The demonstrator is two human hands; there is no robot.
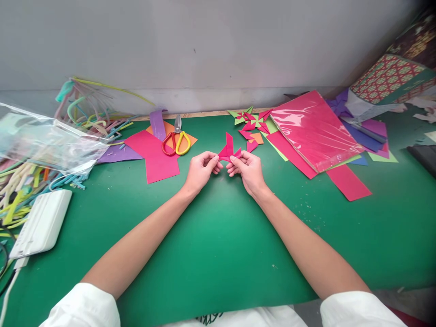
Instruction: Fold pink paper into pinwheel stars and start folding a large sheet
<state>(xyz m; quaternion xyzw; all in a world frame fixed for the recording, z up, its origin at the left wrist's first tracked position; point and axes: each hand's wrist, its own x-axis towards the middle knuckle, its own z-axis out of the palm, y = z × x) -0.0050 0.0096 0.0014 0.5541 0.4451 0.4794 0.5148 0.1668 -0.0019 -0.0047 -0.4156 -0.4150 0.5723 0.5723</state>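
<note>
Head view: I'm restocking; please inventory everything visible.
Folded paper piece: 1, red, centre
Metal scissors: 1, red and yellow handles, left
Flat papers: several, red, purple, orange, around scissors
Folded paper stars: several, red, green, back
Wrapped paper pack: 1, red, right
Loose papers: several, multicoloured, around pack
Fuzzy stems: many, multicoloured, left
Plastic bag: 1, clear, left
Plastic box: 1, white, left
Cables: several, white, black, left
Patterned object: 1, red, green, right
Flat object: 1, dark, right
Tabletop: 1, green, centre
Wall: 1, grey, back
Left hand, right hand: 2, bare, pinching paper piece
Shirt: 1, white, bottom
</note>
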